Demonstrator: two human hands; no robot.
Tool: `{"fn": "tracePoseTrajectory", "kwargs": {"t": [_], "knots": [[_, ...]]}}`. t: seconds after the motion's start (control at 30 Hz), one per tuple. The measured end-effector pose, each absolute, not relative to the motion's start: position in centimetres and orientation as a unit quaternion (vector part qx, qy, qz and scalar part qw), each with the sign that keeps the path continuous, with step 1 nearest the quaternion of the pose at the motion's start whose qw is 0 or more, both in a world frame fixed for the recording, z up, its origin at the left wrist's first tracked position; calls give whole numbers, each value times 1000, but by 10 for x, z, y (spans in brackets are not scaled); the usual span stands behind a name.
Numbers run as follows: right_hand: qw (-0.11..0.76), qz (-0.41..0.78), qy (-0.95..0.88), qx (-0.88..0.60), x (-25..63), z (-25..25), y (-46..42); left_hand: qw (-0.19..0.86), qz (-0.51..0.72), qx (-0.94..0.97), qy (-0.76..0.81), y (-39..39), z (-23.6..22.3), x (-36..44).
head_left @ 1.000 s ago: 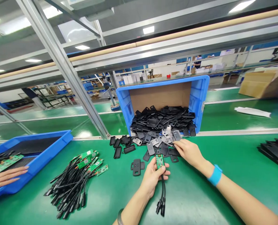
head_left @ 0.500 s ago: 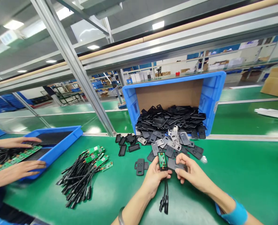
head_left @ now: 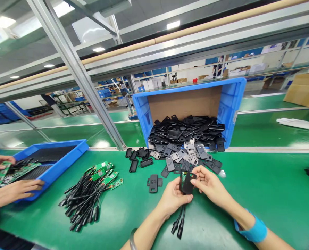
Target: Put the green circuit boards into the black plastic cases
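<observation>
My left hand (head_left: 173,195) is closed around a small green circuit board (head_left: 183,177) in a black case, with two black cables (head_left: 180,222) dangling below it. Between the fingers of my right hand (head_left: 208,183) is a flat black plastic cover (head_left: 188,183). The cover lies at a slant over the right part of the board, and the board's left edge still shows. Whether the cover touches the case I cannot tell. Left of my hands, a few black covers (head_left: 153,183) rest on the green table.
A blue bin (head_left: 232,114) on its side spills black covers (head_left: 175,157) toward me. Small black cases (head_left: 133,166) lie left of it. Circuit boards with cables (head_left: 92,194) form a pile. At far left a co-worker's hands (head_left: 26,189) are at a blue tray (head_left: 63,163).
My right hand has brought the black cover leftward over the circuit board in my left hand. The co-worker's upper hand has moved left and lifts boards. The view has shifted slightly.
</observation>
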State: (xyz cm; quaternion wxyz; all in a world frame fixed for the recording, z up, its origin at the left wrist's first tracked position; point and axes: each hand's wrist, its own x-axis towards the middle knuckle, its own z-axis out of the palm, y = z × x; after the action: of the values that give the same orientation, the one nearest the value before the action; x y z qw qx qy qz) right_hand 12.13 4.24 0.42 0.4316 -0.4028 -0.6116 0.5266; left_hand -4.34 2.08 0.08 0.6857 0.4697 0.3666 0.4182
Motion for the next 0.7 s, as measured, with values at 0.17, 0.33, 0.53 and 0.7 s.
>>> {"fn": "tracePoseTrajectory", "kwargs": {"t": [0.17, 0.33, 0.53, 0.7], "knots": [[445, 543, -589, -400, 119, 1, 43, 672, 408, 502, 361, 21, -4, -43], [466, 557, -552, -409, 116, -1, 43, 651, 405, 521, 376, 21, -3, -40], [404, 588, -576, -398, 114, 1, 44, 607, 392, 563, 402, 17, -1, -40], [404, 555, -586, -430, 108, -2, 44, 597, 392, 555, 426, 17, -2, -39]]}}
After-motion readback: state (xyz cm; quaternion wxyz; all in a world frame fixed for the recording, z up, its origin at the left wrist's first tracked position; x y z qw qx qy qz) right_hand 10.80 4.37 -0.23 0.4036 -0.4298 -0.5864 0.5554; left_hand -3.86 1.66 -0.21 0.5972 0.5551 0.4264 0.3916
